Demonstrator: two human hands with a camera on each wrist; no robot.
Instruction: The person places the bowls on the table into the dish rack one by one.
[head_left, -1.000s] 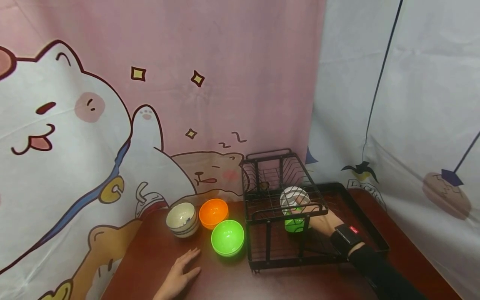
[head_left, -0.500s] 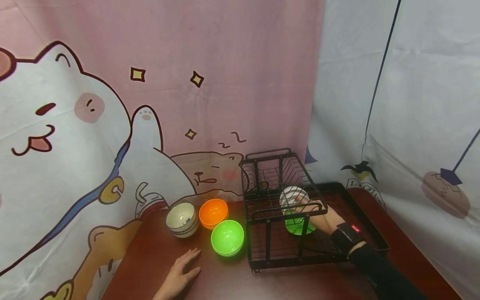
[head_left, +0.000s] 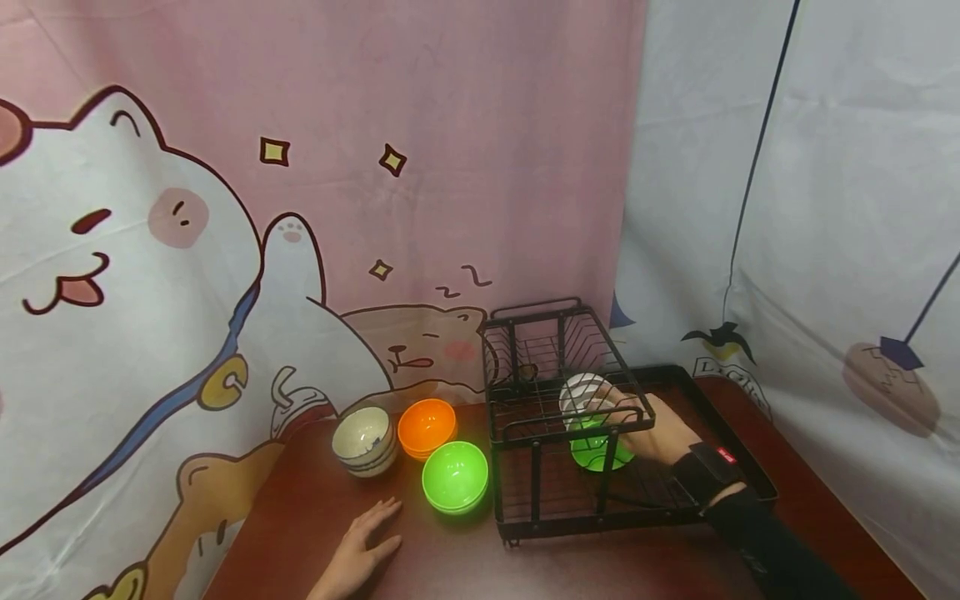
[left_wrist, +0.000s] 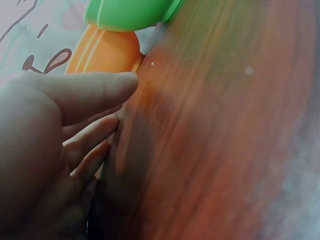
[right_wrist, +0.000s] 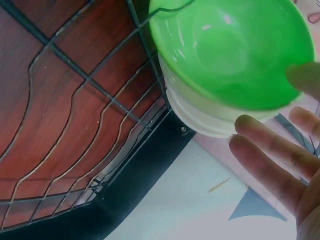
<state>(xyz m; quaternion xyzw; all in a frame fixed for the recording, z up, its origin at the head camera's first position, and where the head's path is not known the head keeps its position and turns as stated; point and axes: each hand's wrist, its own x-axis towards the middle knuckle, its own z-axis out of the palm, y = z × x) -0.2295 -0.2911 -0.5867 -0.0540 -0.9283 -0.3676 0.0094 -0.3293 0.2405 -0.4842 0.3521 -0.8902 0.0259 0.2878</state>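
Observation:
In the head view my right hand (head_left: 648, 425) is inside the black dish rack (head_left: 570, 527), beside a green bowl (head_left: 600, 456). White bowls (head_left: 576, 388) stand right behind that bowl. The right wrist view shows the green bowl (right_wrist: 225, 55) tipped against the white bowls (right_wrist: 187, 107). There, the fingers (right_wrist: 270, 150) are spread and fairly straight near its rim, and the thumb overlaps the rim. Fingers extended, my left hand (head_left: 360, 546) rests on the table, close to another green bowl (head_left: 455, 477), which sits upright. Nothing is held in it.
Left of the rack stand orange bowls (head_left: 427, 427) and stacked patterned white bowls (head_left: 363, 437). The rack's upper wire shelf (head_left: 555, 358) passes over the bowls inside it. A black tray (head_left: 705, 425) borders the rack on the right. A printed curtain (head_left: 450, 150) hangs behind the table.
The green bowl in the rack has tipped and settled slightly toward the front. My right hand and wrist have shifted a little to the right, fingers loosening from it. The left hand stays put.

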